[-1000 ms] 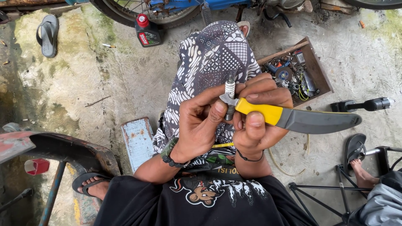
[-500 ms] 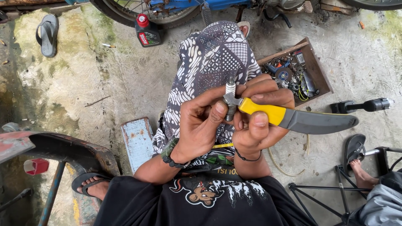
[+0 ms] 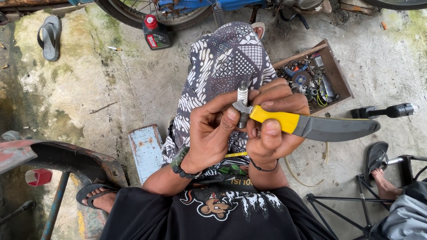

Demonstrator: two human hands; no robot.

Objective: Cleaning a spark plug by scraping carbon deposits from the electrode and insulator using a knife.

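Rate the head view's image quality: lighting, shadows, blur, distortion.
Head view: soft, even daylight with only faint shadows; no glare on the knife blade. The left hand, right hand and spark plug are sharp, with no motion blur. The concrete floor is also in focus. Wide-angle distortion stretches the edges, where the sandal and the wooden box lean outward.

We sit on the floor (image 3: 89, 89) with our left hand (image 3: 213, 133) and right hand (image 3: 271, 129) close together over our lap, a spark plug (image 3: 242, 104) between them. The knife (image 3: 311, 125) in our right hand juts out rightward. Ahead to the right lies a tray of parts (image 3: 336, 75); ahead to the left stands an oil bottle (image 3: 155, 33), with a sandal (image 3: 50, 36) farther left. A metal box (image 3: 146, 151) sits by our left knee.
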